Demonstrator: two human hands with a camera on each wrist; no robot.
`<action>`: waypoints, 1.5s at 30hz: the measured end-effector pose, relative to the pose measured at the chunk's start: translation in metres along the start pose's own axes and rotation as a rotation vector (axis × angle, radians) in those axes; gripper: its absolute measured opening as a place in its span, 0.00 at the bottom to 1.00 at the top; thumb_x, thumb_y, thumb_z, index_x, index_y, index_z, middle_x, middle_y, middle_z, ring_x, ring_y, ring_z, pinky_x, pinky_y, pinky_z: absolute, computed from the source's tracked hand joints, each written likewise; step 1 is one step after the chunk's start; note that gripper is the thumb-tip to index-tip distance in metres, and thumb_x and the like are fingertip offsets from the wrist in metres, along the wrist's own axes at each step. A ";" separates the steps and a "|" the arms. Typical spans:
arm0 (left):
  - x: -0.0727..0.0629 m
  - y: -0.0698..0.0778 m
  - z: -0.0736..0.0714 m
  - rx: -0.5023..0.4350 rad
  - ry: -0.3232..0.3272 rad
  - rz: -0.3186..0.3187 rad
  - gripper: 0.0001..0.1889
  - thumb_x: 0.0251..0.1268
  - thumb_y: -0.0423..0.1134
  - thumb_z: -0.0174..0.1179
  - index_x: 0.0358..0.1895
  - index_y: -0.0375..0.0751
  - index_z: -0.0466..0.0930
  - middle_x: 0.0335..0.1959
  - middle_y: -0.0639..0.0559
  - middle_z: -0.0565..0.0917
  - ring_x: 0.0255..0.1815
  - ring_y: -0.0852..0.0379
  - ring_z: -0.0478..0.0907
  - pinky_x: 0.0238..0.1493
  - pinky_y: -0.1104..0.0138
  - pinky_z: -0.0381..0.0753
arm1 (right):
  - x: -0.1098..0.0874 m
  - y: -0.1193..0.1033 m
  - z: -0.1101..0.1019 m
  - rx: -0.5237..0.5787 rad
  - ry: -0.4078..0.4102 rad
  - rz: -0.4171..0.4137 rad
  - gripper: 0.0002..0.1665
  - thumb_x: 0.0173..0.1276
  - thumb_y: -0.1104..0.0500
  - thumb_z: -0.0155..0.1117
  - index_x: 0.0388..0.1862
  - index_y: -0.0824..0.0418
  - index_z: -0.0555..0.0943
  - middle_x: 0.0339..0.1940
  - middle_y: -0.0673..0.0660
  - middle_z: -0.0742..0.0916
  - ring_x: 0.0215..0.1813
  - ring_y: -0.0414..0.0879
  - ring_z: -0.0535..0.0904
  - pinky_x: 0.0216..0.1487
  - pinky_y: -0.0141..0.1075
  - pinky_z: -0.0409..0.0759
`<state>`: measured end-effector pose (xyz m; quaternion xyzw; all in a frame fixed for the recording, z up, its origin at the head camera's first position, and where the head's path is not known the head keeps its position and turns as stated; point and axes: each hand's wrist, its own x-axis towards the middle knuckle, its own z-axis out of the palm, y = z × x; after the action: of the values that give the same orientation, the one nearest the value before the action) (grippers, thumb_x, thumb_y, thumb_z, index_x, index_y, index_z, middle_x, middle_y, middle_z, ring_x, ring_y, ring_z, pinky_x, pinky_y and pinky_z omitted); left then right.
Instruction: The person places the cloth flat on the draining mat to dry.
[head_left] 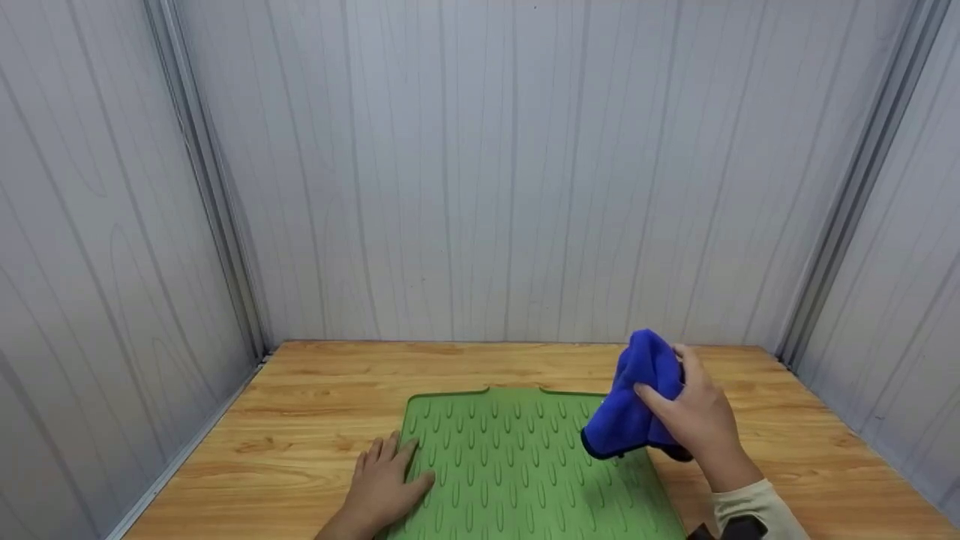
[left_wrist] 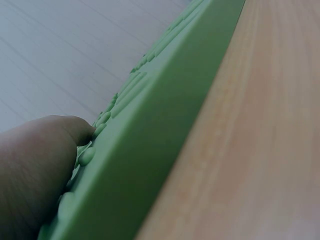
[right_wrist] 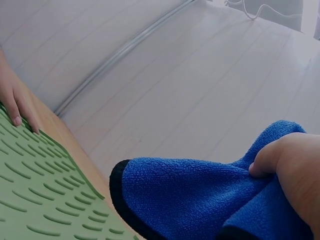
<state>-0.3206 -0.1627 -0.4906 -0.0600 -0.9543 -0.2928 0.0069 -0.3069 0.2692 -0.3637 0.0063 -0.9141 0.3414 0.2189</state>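
Note:
A green ribbed silicone mat (head_left: 510, 465) lies flat on the wooden table, its raised oval bumps facing up. My left hand (head_left: 386, 480) rests on its left edge with the fingers spread. In the left wrist view the thumb (left_wrist: 55, 145) touches the bumps beside the mat's side wall (left_wrist: 150, 145). Above the mat's right part, my right hand (head_left: 701, 412) grips a crumpled blue cloth (head_left: 637, 405) with black edging. The right wrist view shows the thumb pressed into the towelling of the cloth (right_wrist: 190, 195), which hangs clear of the mat.
The wooden table (head_left: 300, 420) extends to both sides of the mat and behind it. Pale wood-grain panels (head_left: 480, 172) stand at the back and both sides, with metal strips in the corners. A white cable (right_wrist: 265, 10) shows at the top of the right wrist view.

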 end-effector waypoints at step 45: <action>0.000 -0.003 -0.001 0.004 0.039 0.045 0.38 0.68 0.61 0.58 0.73 0.37 0.70 0.77 0.29 0.58 0.77 0.24 0.47 0.72 0.31 0.42 | -0.003 -0.055 0.053 0.159 0.018 -0.031 0.49 0.62 0.41 0.74 0.75 0.56 0.64 0.60 0.69 0.81 0.58 0.65 0.80 0.53 0.61 0.77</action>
<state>-0.3210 -0.1659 -0.4917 -0.0759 -0.9529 -0.2919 0.0321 -0.3162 0.1934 -0.3669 0.0348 -0.8819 0.4094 0.2312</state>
